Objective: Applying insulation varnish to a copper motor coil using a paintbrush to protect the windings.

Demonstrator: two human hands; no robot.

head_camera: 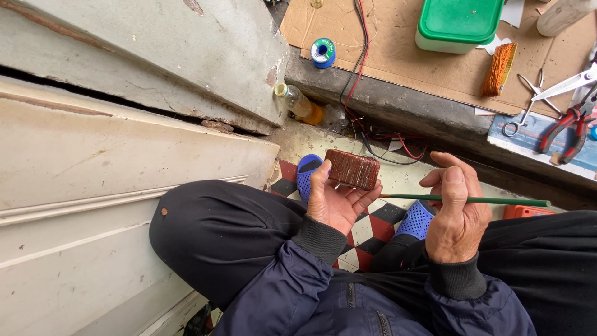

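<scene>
Green rod [491, 200] level, tip leftward, in right hand [455, 219] grip; left hand [336, 199] grasping brown block [352, 168].

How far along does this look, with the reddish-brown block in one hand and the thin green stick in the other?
Mid-work, it seems. The left hand holds up the reddish-brown block, whose striped surface already looks evenly wound. The right hand grips the thin green stick, its tip near the block but not clearly touching. The pliers, scissors and blue spool lie out on the ledge. What is left cannot be told.
</scene>
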